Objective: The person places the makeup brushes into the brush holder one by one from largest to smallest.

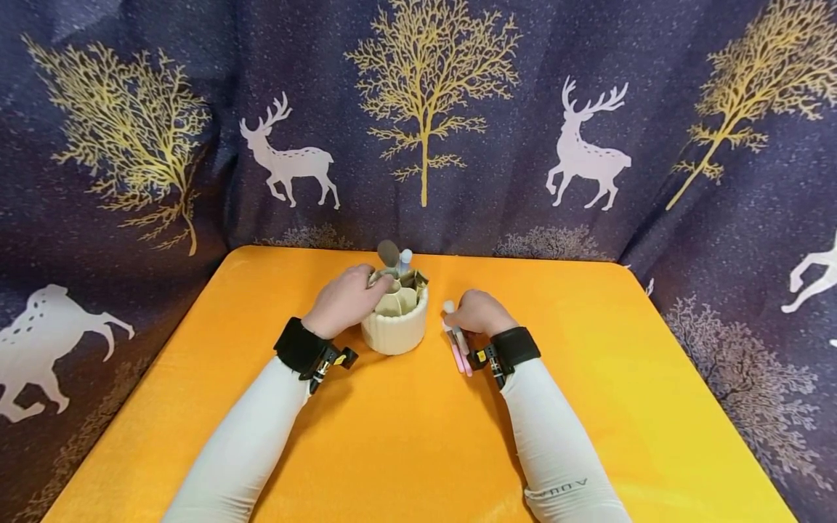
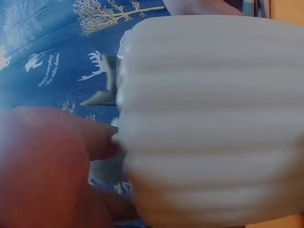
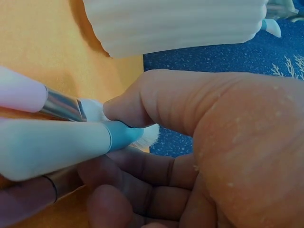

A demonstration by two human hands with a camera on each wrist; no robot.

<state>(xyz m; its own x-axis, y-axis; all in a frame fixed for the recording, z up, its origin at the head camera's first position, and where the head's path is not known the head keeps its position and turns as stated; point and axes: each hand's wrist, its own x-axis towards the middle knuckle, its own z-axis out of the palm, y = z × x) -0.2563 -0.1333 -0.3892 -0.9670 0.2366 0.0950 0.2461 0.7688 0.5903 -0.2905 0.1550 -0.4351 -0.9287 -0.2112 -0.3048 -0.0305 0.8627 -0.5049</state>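
A white ribbed brush holder (image 1: 392, 334) stands on the table, its round compartments facing up. My left hand (image 1: 346, 299) grips its rim from the left, the thumb reaching over the opening. The left wrist view shows the holder's ribbed wall (image 2: 213, 109) close up, with fingers at the rim. To the right of the holder, my right hand (image 1: 482, 314) pinches a makeup brush (image 3: 57, 145) with a white handle and blue ferrule between thumb and fingers. Next to it lies a pink-handled brush (image 3: 21, 92) with a silver ferrule. Another pink handle (image 3: 23, 204) shows below, partly hidden.
Inside the holder stand a dark oval-topped item (image 1: 389, 253) and a light blue-tipped one (image 1: 405, 258). An orange cloth covers the table (image 1: 392, 450). Behind it hangs a dark blue curtain (image 1: 451, 225) printed with deer and trees, close to the table's back edge.
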